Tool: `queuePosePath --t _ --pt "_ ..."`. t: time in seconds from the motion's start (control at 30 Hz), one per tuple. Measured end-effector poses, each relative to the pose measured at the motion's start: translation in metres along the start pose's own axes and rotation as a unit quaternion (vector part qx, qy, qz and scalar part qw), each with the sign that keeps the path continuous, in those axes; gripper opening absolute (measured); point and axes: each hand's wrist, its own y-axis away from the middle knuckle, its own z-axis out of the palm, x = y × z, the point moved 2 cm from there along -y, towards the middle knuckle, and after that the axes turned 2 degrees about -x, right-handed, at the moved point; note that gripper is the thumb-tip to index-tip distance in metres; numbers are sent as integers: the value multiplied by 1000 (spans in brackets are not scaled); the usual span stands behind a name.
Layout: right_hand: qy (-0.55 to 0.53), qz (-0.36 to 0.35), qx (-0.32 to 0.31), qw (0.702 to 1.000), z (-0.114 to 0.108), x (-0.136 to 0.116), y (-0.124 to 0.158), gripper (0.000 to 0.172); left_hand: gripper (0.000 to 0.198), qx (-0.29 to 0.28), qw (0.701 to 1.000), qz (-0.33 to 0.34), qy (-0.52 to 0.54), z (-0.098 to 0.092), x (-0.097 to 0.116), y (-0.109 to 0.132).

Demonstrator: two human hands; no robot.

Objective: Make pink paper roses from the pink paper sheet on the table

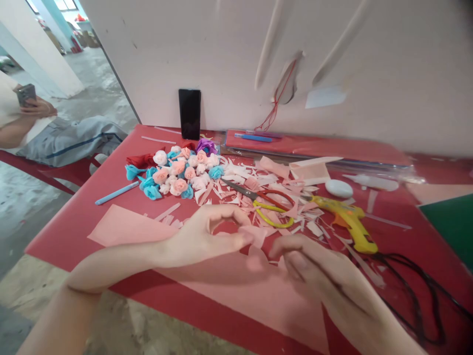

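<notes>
Two bare hands face each other, fingertips near but apart.
The left arm [121, 261] bends sharply at the elbow and reaches in from the lower left, its wrist nearly straight; the left hand [209, 234] arches thumb and forefinger into a ring, tips drawn close. The right forearm [380, 315] slants in from the lower right, the right hand [320, 268] turned inward, fingers bent and slightly blurred.
</notes>
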Motion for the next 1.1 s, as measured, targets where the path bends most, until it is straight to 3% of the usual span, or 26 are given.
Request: queuePosePath --t 0.13,0.3,0.6,0.9,1.1 --pt "32 -81 -40 995 3 -7 -5 24 7 -31 998 -2 -46 2 2 2" --pt "90 -153 -31 984 2 -1 -3 18 5 -45 994 5 -104 4 6 5" --pt "87 -149 -48 984 7 1 -2 18 7 -54 990 29 -124 5 7 6" --pt "67 -131 -134 980 5 -7 -6 25 8 -70 977 51 -196 5 11 7" --pt "96 -127 -146 976 5 -3 -6 31 14 -89 965 63 -238 5 14 8"
